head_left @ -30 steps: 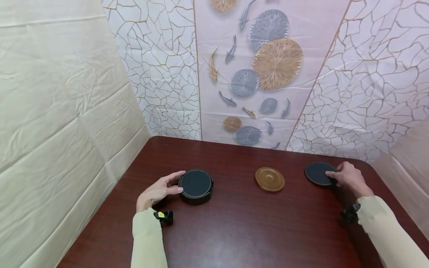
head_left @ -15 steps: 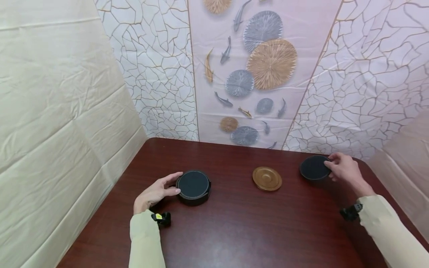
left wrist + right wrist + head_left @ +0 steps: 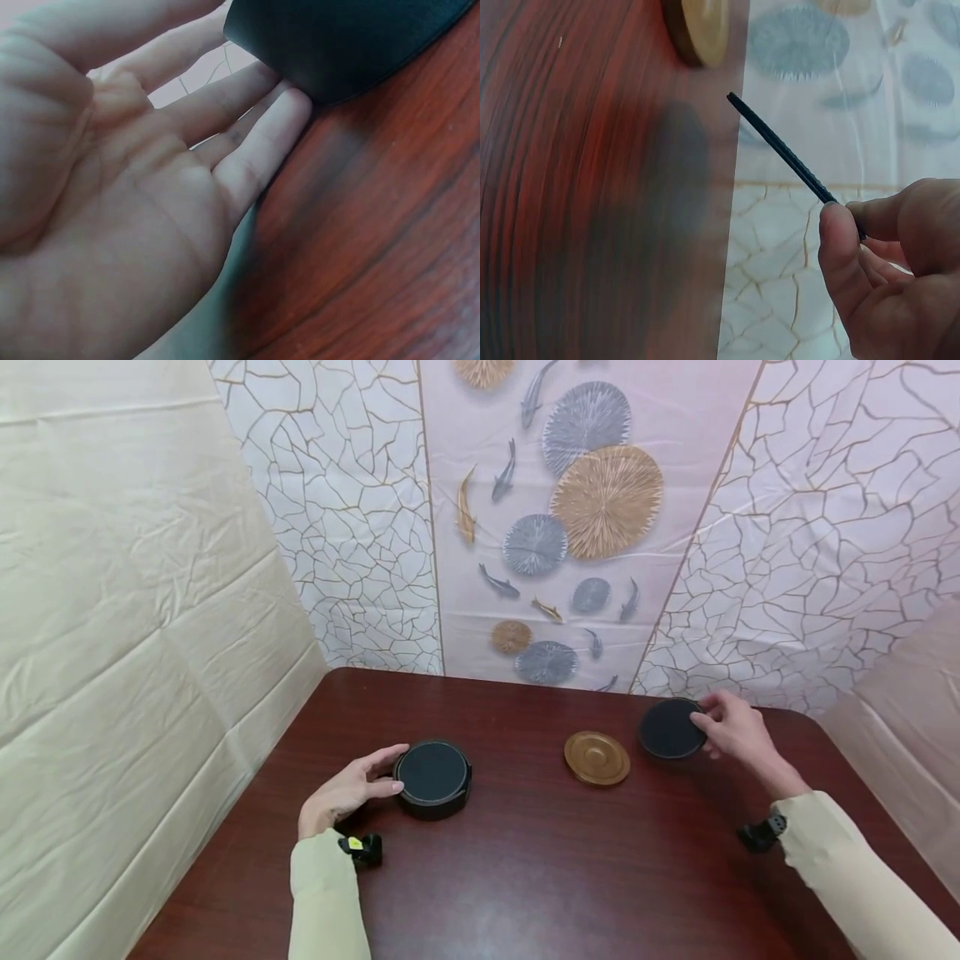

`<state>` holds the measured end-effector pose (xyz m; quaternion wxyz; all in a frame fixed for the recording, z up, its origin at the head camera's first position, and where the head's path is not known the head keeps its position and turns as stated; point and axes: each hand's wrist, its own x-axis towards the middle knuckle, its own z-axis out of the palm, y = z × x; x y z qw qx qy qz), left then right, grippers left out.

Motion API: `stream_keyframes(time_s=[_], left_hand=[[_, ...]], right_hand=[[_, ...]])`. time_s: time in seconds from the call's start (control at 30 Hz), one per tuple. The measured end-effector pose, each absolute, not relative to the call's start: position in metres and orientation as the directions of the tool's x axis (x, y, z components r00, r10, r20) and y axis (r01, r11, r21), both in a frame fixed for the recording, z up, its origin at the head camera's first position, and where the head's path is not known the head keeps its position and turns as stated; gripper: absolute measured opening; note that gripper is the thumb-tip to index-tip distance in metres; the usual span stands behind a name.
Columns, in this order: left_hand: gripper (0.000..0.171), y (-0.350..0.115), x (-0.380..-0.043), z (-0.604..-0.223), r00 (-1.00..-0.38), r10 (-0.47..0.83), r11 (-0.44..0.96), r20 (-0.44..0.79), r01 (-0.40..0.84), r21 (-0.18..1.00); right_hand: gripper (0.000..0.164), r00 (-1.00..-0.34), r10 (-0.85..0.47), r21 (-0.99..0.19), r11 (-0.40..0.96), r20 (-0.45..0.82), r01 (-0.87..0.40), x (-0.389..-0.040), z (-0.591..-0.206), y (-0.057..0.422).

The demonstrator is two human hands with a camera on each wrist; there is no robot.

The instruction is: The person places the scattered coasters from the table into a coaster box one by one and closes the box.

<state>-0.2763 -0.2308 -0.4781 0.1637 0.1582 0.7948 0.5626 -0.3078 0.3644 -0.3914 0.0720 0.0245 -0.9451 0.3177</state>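
A thin round black coaster [image 3: 671, 728] is pinched at its right edge by my right hand [image 3: 738, 731]. The right wrist view shows the coaster [image 3: 784, 152] edge-on between thumb and fingers, raised off the table, its shadow below. My left hand [image 3: 348, 789] holds the left side of a round black coaster holder [image 3: 433, 810], thumb at the near side and forefinger at the far side. Another black coaster [image 3: 431, 772] lies on top in the holder. In the left wrist view, fingertips touch the holder's dark wall [image 3: 330, 52].
A round brown wooden dish [image 3: 597, 759] lies on the dark red-brown table [image 3: 525, 860], between the holder and the held coaster. Patterned cloth [image 3: 375, 527] hangs behind the table's far edge, and cream cloth [image 3: 135, 610] closes off the left side.
My right hand has lifted the coaster off the table and carried it left, toward the wooden dish. The left hand stays at the holder. The head view has shifted slightly.
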Motion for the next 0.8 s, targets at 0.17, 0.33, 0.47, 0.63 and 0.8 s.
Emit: stream_keyframes(time_s=[0.17, 0.33, 0.47, 0.63, 0.8], left_hand=[[0.072, -0.23, -0.276, -0.477, -0.898, 0.43, 0.314, -0.092, 0.053, 0.948], [0.07, -0.23, -0.276, -0.476, -0.905, 0.416, 0.326, -0.092, 0.054, 0.944], [0.07, -0.23, -0.275, -0.476, -0.903, 0.421, 0.325, -0.088, 0.06, 0.944], [0.071, -0.229, -0.275, -0.476, -0.903, 0.421, 0.328, -0.087, 0.063, 0.943], [0.071, -0.229, -0.274, -0.475, -0.905, 0.415, 0.328, -0.095, 0.052, 0.943]], right_hand=[[0.038, -0.988, -0.009, -0.617, 0.78, 0.157, -0.106, -0.309, -0.39, 0.346], [0.036, -0.986, -0.03, -0.646, 0.751, 0.167, -0.132, -0.313, -0.391, 0.326], [0.033, -0.987, -0.034, -0.666, 0.734, 0.16, -0.133, -0.315, -0.394, 0.31], [0.032, -0.99, -0.029, -0.699, 0.706, 0.135, -0.116, -0.316, -0.399, 0.293], [0.032, -0.994, -0.018, -0.739, 0.667, 0.108, -0.093, -0.318, -0.405, 0.277]])
